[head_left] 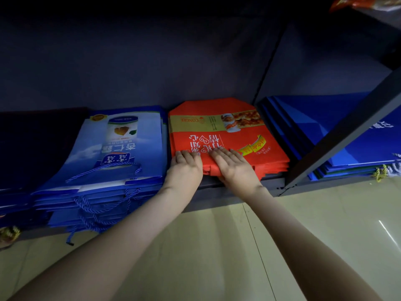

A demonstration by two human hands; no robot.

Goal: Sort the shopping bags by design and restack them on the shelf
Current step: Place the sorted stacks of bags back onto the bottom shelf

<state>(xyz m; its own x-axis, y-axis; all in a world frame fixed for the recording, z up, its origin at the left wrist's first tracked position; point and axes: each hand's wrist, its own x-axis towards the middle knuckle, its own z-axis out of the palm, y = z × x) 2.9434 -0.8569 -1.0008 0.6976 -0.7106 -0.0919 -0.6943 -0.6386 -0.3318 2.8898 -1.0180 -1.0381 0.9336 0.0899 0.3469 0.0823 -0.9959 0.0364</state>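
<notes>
Head view. The left hand (184, 168) and right hand (234, 170) lie side by side, palms down, on the front part of the red stack (230, 127) of flattened bags. Both sets of fingers are straight and close together; they rest flat on the top bag and curl round nothing. The left fingers (186, 155) sit near that bag's front left corner. The right fingers (221, 153) lie just beside them, over the white lettering. The two hands are near each other but apart. Whether the hands press down or only rest cannot be told.

Beyond the fingertips the top red bag shows a yellow band with a food picture. Below the palms the stack's front edges stand slightly uneven at the lip of the shelf (236, 190).

Just left of the left fingers lies the light-blue stack (130, 153), taller than the red one, its top bag printed with a can. Blue cords (102, 170) trail across its front.

Right of the right fingers, past a dark post (347, 135), lies the dark-blue stack (308, 124) in the next bay. Under both forearms is the pale tiled floor (217, 246).
</notes>
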